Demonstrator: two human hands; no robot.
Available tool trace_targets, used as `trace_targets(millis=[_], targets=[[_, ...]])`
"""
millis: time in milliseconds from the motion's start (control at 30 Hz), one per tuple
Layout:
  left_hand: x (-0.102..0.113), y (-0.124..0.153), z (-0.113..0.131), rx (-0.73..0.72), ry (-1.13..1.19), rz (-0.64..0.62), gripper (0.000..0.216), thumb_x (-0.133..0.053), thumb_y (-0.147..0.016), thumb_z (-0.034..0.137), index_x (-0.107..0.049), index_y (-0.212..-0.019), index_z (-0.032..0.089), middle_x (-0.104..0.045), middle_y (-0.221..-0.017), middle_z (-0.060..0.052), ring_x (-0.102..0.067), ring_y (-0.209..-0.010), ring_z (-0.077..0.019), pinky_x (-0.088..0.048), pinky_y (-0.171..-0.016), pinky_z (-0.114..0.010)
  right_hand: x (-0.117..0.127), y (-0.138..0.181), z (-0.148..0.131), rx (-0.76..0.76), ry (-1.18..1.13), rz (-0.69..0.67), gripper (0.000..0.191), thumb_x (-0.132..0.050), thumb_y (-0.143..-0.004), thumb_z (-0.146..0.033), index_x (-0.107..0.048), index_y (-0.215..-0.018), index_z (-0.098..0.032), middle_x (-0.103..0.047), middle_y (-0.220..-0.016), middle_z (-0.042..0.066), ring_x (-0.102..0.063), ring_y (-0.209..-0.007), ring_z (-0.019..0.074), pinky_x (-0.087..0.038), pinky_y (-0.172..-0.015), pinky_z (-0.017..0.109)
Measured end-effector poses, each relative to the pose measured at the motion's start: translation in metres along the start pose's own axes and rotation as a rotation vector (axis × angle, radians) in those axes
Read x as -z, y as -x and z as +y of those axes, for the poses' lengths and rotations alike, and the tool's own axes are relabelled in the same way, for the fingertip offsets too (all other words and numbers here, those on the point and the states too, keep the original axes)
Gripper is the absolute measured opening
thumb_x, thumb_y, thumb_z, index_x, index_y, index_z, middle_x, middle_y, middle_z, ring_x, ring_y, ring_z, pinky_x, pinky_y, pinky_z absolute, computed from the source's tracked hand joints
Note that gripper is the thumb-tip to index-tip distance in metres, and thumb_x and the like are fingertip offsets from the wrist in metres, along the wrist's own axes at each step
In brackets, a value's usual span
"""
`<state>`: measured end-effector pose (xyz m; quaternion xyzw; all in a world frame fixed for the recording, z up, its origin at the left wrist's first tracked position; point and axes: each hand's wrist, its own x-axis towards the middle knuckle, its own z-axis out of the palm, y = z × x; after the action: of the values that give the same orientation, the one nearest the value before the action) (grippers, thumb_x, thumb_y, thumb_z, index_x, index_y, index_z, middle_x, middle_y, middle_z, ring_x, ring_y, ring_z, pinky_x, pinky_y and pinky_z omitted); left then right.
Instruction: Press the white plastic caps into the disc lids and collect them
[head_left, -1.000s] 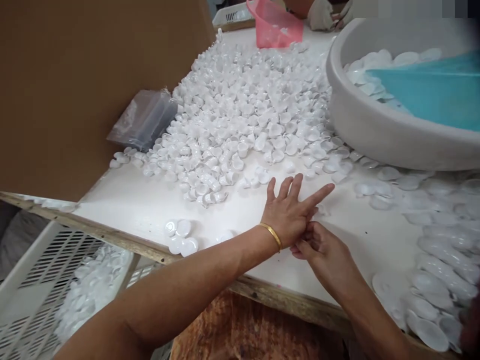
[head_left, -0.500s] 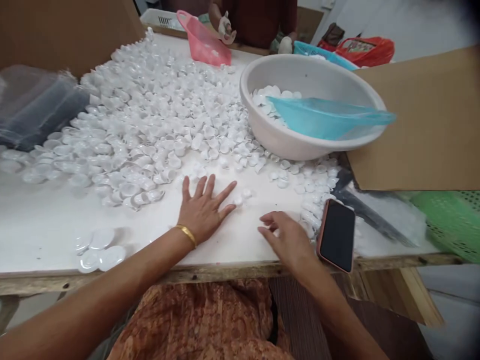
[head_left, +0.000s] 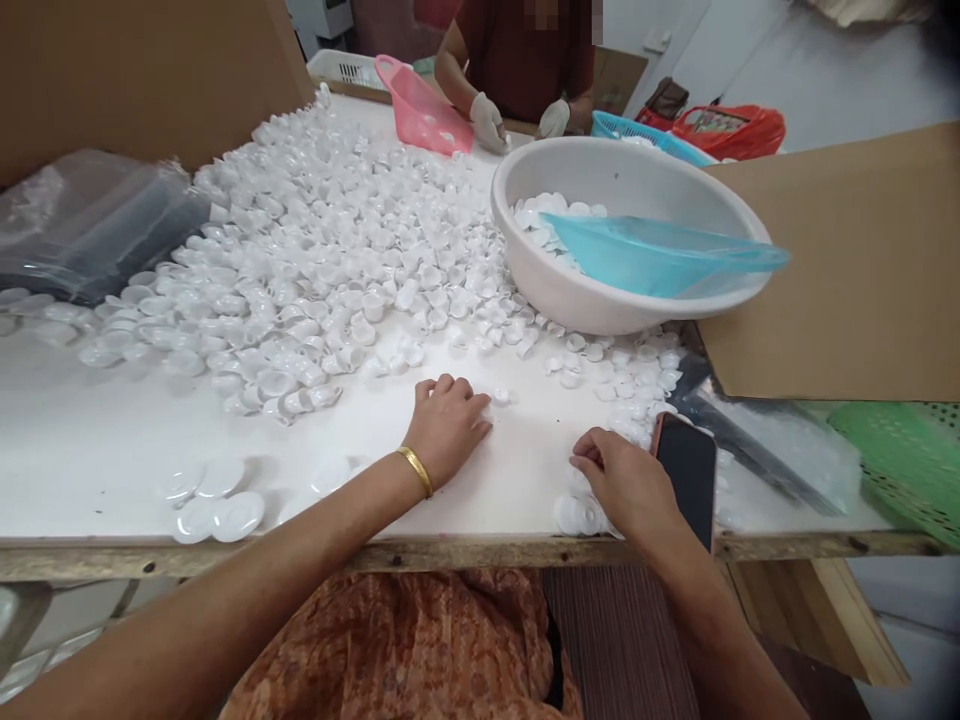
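Note:
My left hand (head_left: pixel 448 425), with a gold bracelet (head_left: pixel 415 472) at the wrist, rests on the white tabletop. Its fingers are curled in, and a small white plastic piece (head_left: pixel 486 410) shows at the fingertips. Another loose white piece (head_left: pixel 504 396) lies just past them. Thumb and fingers of my right hand (head_left: pixel 631 482) are pinched together above a small group of round white pieces (head_left: pixel 579 515) near the front edge. Whatever the pinch holds is hidden. A phone (head_left: pixel 688 470) lies right beside this hand, partly covered by it.
A large heap of white pieces (head_left: pixel 360 240) spreads across the table. A white basin (head_left: pixel 600 318) holds more pieces and a blue scoop (head_left: pixel 660 255). Farther back are a pink scoop (head_left: pixel 424 110) and a co-worker's gloved hands (head_left: pixel 487 120). Cardboard (head_left: pixel 840 270) stands at right.
My left hand has gone from spread flat to curled, shifting slightly right. My right hand has moved right, closing its fingertips. The co-worker's raised gloved hand has come down to the table.

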<state>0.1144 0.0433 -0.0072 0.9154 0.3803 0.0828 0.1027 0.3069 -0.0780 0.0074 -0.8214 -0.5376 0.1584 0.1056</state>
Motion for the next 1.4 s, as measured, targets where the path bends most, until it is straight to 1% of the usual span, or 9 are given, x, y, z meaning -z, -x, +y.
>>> trace_targets(millis=[167, 300, 400, 467, 600, 700, 867, 1300, 1400], targets=[[0.003, 0.011, 0.008, -0.02, 0.076, -0.054, 0.022, -0.05, -0.083, 0.025, -0.066, -0.097, 0.023, -0.061, -0.091, -0.007, -0.05, -0.091, -0.0232, -0.033, -0.084, -0.043, -0.001, -0.006, -0.024, -0.106, -0.665, -0.043, 0.019, -0.057, -0.076, -0.035, -0.062, -0.084, -0.019, -0.063, -0.074, 0.002, -0.056, -0.068, 0.0154, -0.041, -0.061, 0.026], [0.023, 0.014, 0.012, 0.175, 0.395, -0.119, 0.037, -0.032, -0.091, 0.034, -0.065, -0.099, 0.021, -0.063, -0.082, -0.005, -0.055, -0.078, -0.0177, -0.038, -0.071, -0.031, -0.017, -0.009, -0.05, -0.017, -0.922, -0.067, 0.019, -0.057, -0.078, -0.037, -0.06, -0.078, -0.018, -0.059, -0.067, -0.001, -0.053, -0.06, 0.012, -0.042, -0.056, 0.023], [0.031, 0.007, 0.014, 0.325, 0.691, -0.276, 0.047, -0.028, -0.089, 0.043, -0.066, -0.077, 0.018, -0.062, -0.064, -0.001, -0.051, -0.055, -0.0125, -0.037, -0.057, -0.024, -0.025, -0.008, -0.062, 0.06, -0.884, 0.048, 0.017, -0.055, -0.082, -0.035, -0.058, -0.078, -0.019, -0.057, -0.069, -0.001, -0.05, -0.054, 0.0096, -0.042, -0.055, 0.023], [0.03, 0.003, 0.014, 0.376, 0.833, -0.336, 0.042, -0.036, -0.085, 0.044, -0.064, -0.07, 0.017, -0.062, -0.062, 0.0, -0.05, -0.053, -0.0113, -0.038, -0.054, -0.023, -0.027, -0.007, -0.065, 0.125, -0.833, 0.125, 0.015, -0.053, -0.083, -0.033, -0.058, -0.08, -0.02, -0.058, -0.076, 0.0, -0.052, -0.056, 0.0096, -0.044, -0.056, 0.024], [0.02, 0.0, 0.009, 0.403, 0.958, -0.243, 0.027, -0.05, -0.077, 0.038, -0.065, -0.08, 0.017, -0.063, -0.069, 0.0, -0.054, -0.062, -0.0119, -0.042, -0.06, -0.023, -0.029, -0.008, -0.063, 0.247, -0.81, 0.15, 0.009, -0.054, -0.083, -0.027, -0.061, -0.084, -0.021, -0.059, -0.088, 0.003, -0.057, -0.08, 0.0145, -0.048, -0.071, 0.027], [0.015, 0.002, 0.005, 0.449, 0.92, -0.202, 0.024, -0.054, -0.073, 0.034, -0.066, -0.084, 0.017, -0.061, -0.065, 0.001, -0.054, -0.059, -0.0118, -0.042, -0.058, -0.024, -0.034, -0.006, -0.058, 0.262, -0.767, 0.117, 0.012, -0.055, -0.082, -0.025, -0.063, -0.09, -0.022, -0.06, -0.096, 0.005, -0.057, -0.087, 0.0163, -0.048, -0.075, 0.03], [0.013, 0.004, 0.006, 0.432, 0.752, -0.252, 0.02, -0.056, -0.07, 0.027, -0.066, -0.085, 0.018, -0.064, -0.066, 0.0, -0.057, -0.062, -0.0138, -0.043, -0.06, -0.025, -0.046, -0.001, -0.053, 0.251, -0.735, 0.044, 0.017, -0.055, -0.079, -0.019, -0.064, -0.093, -0.022, -0.056, -0.104, 0.004, -0.056, -0.074, 0.0121, -0.049, -0.074, 0.03], [0.017, 0.004, 0.003, 0.428, 0.61, -0.417, 0.02, -0.055, -0.072, 0.029, -0.063, -0.089, 0.019, -0.062, -0.069, 0.001, -0.056, -0.061, -0.0143, -0.039, -0.054, -0.024, -0.05, -0.001, -0.055, 0.244, -0.721, 0.025, 0.016, -0.05, -0.082, -0.017, -0.061, -0.093, -0.021, -0.056, -0.097, 0.004, -0.058, -0.081, 0.0145, -0.05, -0.076, 0.03], [0.018, 0.001, 0.01, 0.376, 0.47, -0.282, 0.028, -0.051, -0.078, 0.031, -0.06, -0.103, 0.02, -0.061, -0.082, -0.004, -0.056, -0.075, -0.0175, -0.043, -0.065, -0.028, -0.05, -0.001, -0.055, 0.216, -0.718, 0.021, 0.015, -0.052, -0.081, -0.018, -0.059, -0.093, -0.021, -0.057, -0.097, 0.005, -0.059, -0.08, 0.0146, -0.05, -0.074, 0.03]])
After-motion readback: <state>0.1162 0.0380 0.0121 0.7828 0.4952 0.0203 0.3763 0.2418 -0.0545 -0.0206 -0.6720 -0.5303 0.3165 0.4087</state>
